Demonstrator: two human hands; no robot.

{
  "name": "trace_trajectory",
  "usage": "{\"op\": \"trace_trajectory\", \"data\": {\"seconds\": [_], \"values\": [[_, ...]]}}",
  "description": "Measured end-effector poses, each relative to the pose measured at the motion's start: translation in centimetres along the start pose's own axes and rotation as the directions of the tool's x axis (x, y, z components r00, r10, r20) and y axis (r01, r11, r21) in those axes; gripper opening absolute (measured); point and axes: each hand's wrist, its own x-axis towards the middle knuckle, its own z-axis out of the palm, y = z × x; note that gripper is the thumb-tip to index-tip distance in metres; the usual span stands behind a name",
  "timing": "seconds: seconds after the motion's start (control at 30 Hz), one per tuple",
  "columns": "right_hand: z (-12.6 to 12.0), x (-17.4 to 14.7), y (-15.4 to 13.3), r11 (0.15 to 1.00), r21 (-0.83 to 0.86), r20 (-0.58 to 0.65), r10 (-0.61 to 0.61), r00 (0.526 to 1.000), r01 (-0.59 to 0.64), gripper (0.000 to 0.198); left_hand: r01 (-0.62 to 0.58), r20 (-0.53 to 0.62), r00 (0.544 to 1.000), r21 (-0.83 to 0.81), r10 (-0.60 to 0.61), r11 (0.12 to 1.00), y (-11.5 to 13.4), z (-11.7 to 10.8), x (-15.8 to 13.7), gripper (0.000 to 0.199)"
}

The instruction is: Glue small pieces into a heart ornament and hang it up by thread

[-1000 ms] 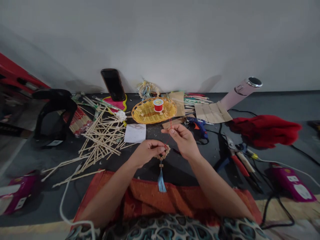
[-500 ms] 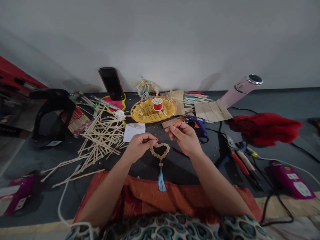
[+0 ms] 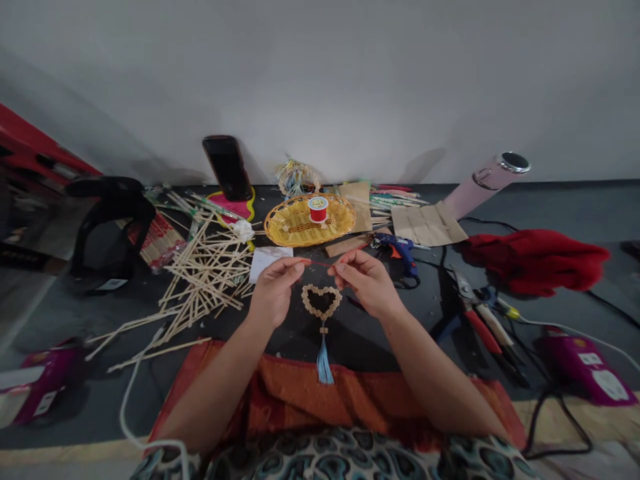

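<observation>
A thin red thread stretches between my two hands above the table. My left hand pinches one end between thumb and forefinger. At the other end my right hand is closed on the thread in a pinch. Just below them lies a heart-shaped ornament of pale little pieces, with a small bead under its tip and a light blue tassel hanging toward me. Neither hand touches the ornament. A spool of red thread stands in the yellow woven basket beyond my hands.
Loose thin sticks are heaped on the left. To the right lie a blue glue gun, pruning shears and a red cloth. A phone and a pink flask stand by the wall.
My left hand has risen slightly, away from the heart ornament. My right hand has come down a little, so the thread between them now runs nearly level.
</observation>
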Motion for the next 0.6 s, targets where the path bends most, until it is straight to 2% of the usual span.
{"op": "trace_trajectory", "data": {"seconds": [0.23, 0.3, 0.4, 0.47, 0.5, 0.6], "values": [[0.7, -0.5, 0.2, 0.993, -0.093, 0.119, 0.078, 0.99, -0.067, 0.023, 0.084, 0.002, 0.996, -0.124, -0.084, 0.989, 0.3, 0.1, -0.2, 0.015], [0.5, -0.4, 0.3, 0.993, -0.105, 0.113, 0.068, 0.991, -0.056, 0.022, 0.092, 0.012, 0.996, -0.125, -0.091, 0.988, 0.3, 0.1, -0.2, 0.017], [-0.2, 0.2, 0.1, 0.994, -0.106, 0.036, 0.006, 0.999, -0.002, 0.022, 0.006, -0.001, 1.0, 0.023, -0.006, 1.0, 0.1, -0.1, 0.0, 0.019], [-0.8, 0.5, -0.4, 0.991, -0.105, -0.053, -0.084, 0.995, 0.079, 0.02, -0.055, -0.002, 0.998, 0.159, 0.056, 0.986, -0.1, -0.3, 0.2, 0.02], [-1.1, 0.6, -0.8, 0.984, -0.117, -0.11, -0.147, 0.983, 0.135, 0.02, -0.067, 0.009, 0.998, 0.226, 0.067, 0.972, -0.2, -0.5, 0.2, 0.021], [-1.5, 0.2, -2.0, 0.93, -0.227, -0.24, -0.341, 0.909, 0.289, 0.022, -0.081, 0.085, 0.995, 0.421, 0.05, 0.903, -0.5, -0.7, 0.2, 0.024]]}}
